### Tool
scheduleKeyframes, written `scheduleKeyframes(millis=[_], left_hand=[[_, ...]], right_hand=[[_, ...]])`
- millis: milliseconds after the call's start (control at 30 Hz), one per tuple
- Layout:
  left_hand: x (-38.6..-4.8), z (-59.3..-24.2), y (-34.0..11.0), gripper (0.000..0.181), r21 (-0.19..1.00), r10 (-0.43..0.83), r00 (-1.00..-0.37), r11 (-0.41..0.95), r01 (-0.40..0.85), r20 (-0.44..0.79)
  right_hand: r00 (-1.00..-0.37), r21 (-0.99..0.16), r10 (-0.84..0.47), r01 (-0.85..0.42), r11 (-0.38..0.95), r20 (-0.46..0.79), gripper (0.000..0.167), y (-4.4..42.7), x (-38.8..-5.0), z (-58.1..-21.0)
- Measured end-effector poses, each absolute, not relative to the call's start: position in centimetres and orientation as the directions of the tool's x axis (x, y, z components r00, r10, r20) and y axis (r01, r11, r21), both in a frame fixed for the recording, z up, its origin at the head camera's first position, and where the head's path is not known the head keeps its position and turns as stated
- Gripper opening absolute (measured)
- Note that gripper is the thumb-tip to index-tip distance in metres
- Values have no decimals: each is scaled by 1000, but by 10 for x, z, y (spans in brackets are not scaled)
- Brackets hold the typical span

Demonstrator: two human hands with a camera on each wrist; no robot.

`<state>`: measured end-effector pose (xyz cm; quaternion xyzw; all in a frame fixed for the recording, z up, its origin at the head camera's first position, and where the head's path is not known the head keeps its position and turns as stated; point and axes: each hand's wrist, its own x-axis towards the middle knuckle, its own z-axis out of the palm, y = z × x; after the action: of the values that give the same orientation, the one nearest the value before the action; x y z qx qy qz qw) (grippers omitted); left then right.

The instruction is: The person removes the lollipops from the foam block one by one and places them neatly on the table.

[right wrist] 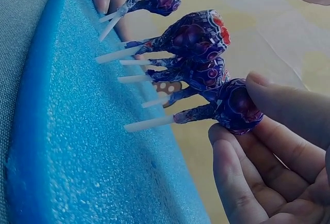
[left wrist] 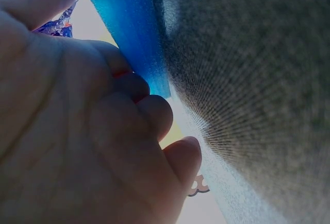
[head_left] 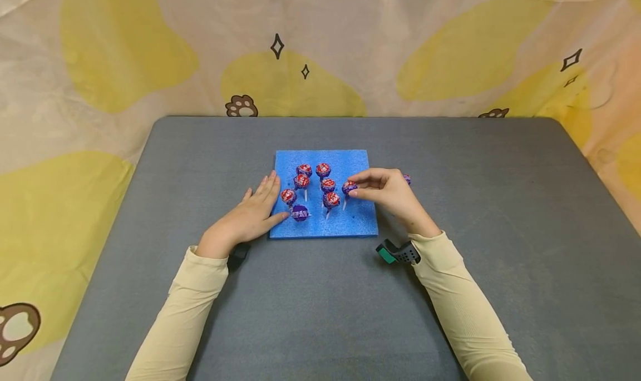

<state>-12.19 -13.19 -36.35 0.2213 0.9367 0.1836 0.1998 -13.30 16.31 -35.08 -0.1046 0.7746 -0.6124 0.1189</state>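
Note:
A blue foam board (head_left: 363,225) lies on the grey table with several wrapped lollipops (head_left: 331,200) standing in it by their white sticks. At its right side my right hand (head_left: 390,194) pinches the purple-and-red head of one lollipop (right wrist: 240,105) between thumb and fingers; its stick end meets the board in the right wrist view. My left hand (head_left: 250,214) rests along the board's left edge with fingers straight, the thumb near a purple lollipop (head_left: 300,213) at the front left. In the left wrist view, the left palm (left wrist: 62,116) lies against the board's side.
Just behind my right hand, part of another lollipop (head_left: 407,179) shows beyond the board. Small holes mark the board's front right. A dark band with a green piece (head_left: 395,253) is at my right wrist. A patterned cloth (head_left: 320,47) hangs behind the grey table (head_left: 320,314).

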Motion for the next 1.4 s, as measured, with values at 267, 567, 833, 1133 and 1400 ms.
scheduleKeyframes(millis=[267,567,833,1133,1400], left_hand=[[-124,-361,-132,79,441,491,-818,831,338,-299],[-124,-362,-132,79,440,489,-820,833,337,-297],[-121,-363,-133,78,447,493,-824,826,342,-281],[-120,-364,-132,78,447,495,-819,827,342,-290],[-121,-363,-132,79,446,496,-819,827,343,-290]], right_hand=[[-950,-974,-308,-28,223,-43,27,164,-134,-349],[-949,-973,-314,-31,228,-43,28,163,-134,-348],[-949,-975,-311,-25,220,-45,28,163,-133,-350],[-952,-980,-303,-24,199,-38,27,163,-131,-352],[-954,-979,-299,-35,201,-28,27,163,-132,-351]])
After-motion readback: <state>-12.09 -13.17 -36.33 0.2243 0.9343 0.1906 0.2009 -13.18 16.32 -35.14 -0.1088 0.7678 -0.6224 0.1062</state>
